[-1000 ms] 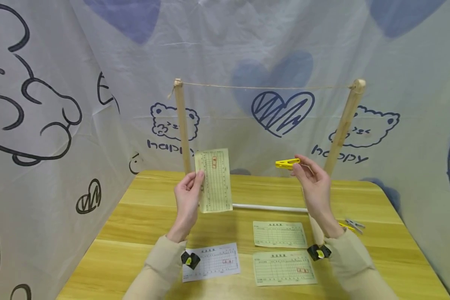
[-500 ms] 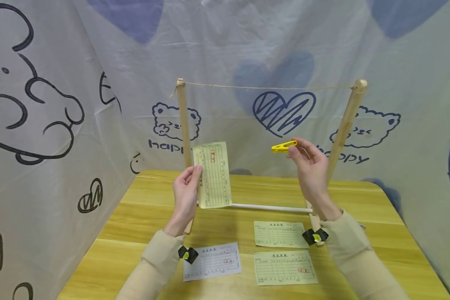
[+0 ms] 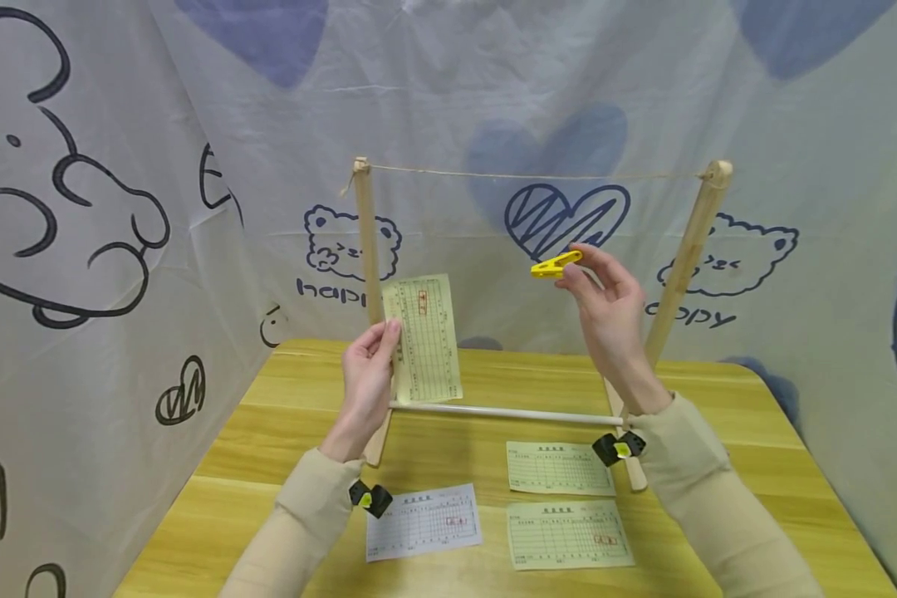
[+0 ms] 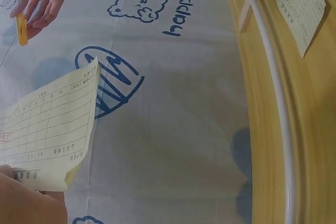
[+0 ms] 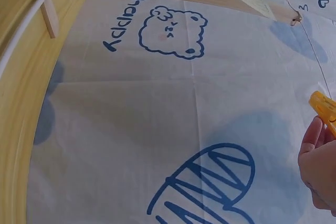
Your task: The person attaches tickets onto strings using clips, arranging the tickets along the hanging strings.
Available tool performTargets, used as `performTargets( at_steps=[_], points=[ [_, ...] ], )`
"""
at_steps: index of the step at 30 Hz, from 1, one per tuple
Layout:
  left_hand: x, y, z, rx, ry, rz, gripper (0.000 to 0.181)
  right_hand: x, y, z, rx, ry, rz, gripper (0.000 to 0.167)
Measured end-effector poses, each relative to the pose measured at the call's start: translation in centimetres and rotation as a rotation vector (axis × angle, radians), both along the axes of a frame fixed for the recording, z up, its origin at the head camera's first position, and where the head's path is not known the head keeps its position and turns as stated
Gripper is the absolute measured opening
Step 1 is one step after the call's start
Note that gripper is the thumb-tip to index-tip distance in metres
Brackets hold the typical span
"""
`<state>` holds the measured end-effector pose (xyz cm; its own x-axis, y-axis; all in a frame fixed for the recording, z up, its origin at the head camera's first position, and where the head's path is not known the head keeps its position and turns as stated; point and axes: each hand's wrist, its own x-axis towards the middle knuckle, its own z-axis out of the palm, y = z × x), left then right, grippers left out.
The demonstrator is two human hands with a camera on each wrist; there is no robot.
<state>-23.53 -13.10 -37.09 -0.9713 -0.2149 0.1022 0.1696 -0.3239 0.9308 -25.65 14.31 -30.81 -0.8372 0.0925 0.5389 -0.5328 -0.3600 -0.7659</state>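
My left hand (image 3: 370,365) pinches a pale yellow printed form (image 3: 423,340) by its left edge, thumb in front. The sheet stands nearly upright, with a red stamp near its top. In the left wrist view the form (image 4: 47,124) has a slightly bent corner. My right hand (image 3: 609,311) holds a yellow clothespin (image 3: 556,265) between thumb and fingers, its free end pointing left. Both hands are below a thin string (image 3: 493,175) tied between two wooden posts; neither the form nor the clothespin touches it in the head view.
The left post (image 3: 366,241) and right post (image 3: 688,257) are joined low down by a white rod (image 3: 508,413). On the wooden table (image 3: 269,473) lie a white form (image 3: 422,523) and two yellow forms, one upper (image 3: 559,468), one lower (image 3: 568,536). A patterned cloth hangs behind.
My right hand has risen and shifted left with the clothespin. My left hand has lifted the yellow form a little. The forms on the table have stayed put.
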Motion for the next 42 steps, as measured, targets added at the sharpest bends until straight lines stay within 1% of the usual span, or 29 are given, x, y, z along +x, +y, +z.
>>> performTargets(
  at_steps=[3,8,12,15,20,24,32,35,39,42],
  points=[
    [-0.1,-0.1,0.3,0.010,0.005,-0.020,0.017,-0.3,-0.4,0.6,-0.010,0.018,0.002,0.022],
    [-0.2,-0.3,0.9,0.033,0.012,-0.031,0.009,-0.5,-1.0,1.8,-0.002,0.027,-0.004,0.024],
    [-0.3,-0.3,1.3,0.062,0.006,-0.032,0.015,-0.7,-1.3,2.7,0.006,0.016,0.002,0.026],
    [-0.3,-0.4,1.5,0.077,0.006,-0.029,0.019,-0.9,-1.5,3.2,0.013,0.022,0.006,0.026],
    [-0.3,-0.6,1.9,0.078,0.007,-0.024,0.020,-1.2,-1.9,4.2,0.016,0.062,0.017,0.026],
    [-0.4,-0.6,2.3,0.095,0.015,-0.022,0.019,-1.4,-2.3,4.8,0.016,0.087,0.017,0.024],
    [-0.9,-0.7,3.1,0.133,0.029,-0.005,0.020,-1.9,-3.2,5.9,0.005,0.102,0.038,0.024],
    [-1.1,-0.8,3.3,0.150,0.040,-0.004,0.021,-2.2,-3.5,6.4,0.038,0.117,0.026,0.023],
    [-1.2,-0.8,3.6,0.162,0.044,0.004,0.021,-2.5,-4.0,7.1,0.078,0.129,-0.009,0.022],
    [-1.3,-0.8,3.9,0.165,0.044,0.018,0.021,-2.7,-4.5,7.7,0.069,0.130,-0.008,0.022]
  ],
)
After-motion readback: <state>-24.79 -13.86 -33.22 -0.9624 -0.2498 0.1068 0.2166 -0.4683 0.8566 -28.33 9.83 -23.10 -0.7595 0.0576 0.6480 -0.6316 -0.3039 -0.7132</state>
